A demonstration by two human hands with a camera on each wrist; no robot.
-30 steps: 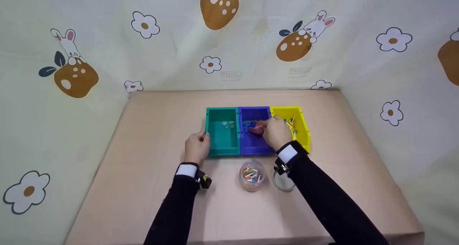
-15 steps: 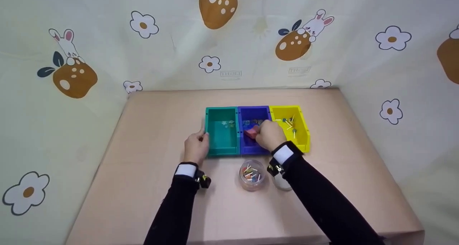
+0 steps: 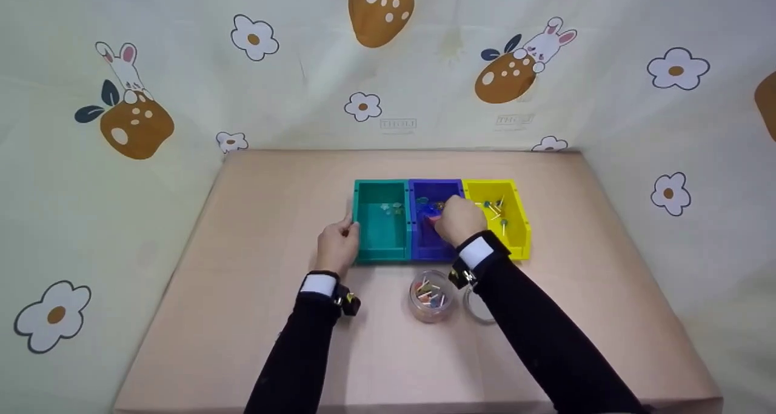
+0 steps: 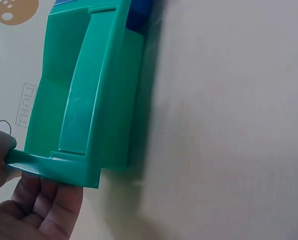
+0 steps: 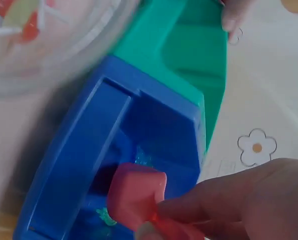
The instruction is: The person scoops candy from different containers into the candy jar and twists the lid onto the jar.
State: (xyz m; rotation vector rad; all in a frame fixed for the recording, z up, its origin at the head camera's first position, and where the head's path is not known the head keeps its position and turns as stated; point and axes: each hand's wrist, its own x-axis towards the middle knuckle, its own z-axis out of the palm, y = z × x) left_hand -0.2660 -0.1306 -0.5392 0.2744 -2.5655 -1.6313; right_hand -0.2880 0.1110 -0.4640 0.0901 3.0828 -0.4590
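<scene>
1. Three bins stand side by side, walls touching, across the centre of the head view; green bin point(image 3: 381, 235) at left, blue bin point(image 3: 433, 250) in the middle, yellow bin point(image 3: 516, 239) at right; all sit on a beige-covered table point(image 3: 273, 220).
2. Left hand point(image 3: 337, 247) at the green bin's left wall; in the left wrist view, lower left, the thumb lies over the rim with the other fingers bent beneath it against the outside, gripping the edge between them.
3. Green bin holds a small cluster of translucent pieces point(image 3: 397, 208), towards the right side of its floor.
4. Right hand point(image 3: 462, 221) reaches over the blue bin; fingers narrow, thumb and fingers pinching a pink scoop point(image 5: 135, 196); scoop head lies within the blue bin, lower centre of the right wrist view; its contents, if any, cannot be told.
5. Blue bin holds translucent turquoise pieces point(image 5: 106, 216), seen near the scoop; exact count hidden by the hand.
6. Yellow bin holds several short sticks point(image 3: 498, 208), some dark-headed, mostly in its upper half.
7. Transparent round jar point(image 3: 430, 315), below the blue bin in the head view; inside, white sticks and red, yellow-green and blue bits, mixed.
8. Round lid point(image 3: 479, 308) flat just right of the jar; partly covered by the right sleeve point(image 3: 539, 335).
</scene>
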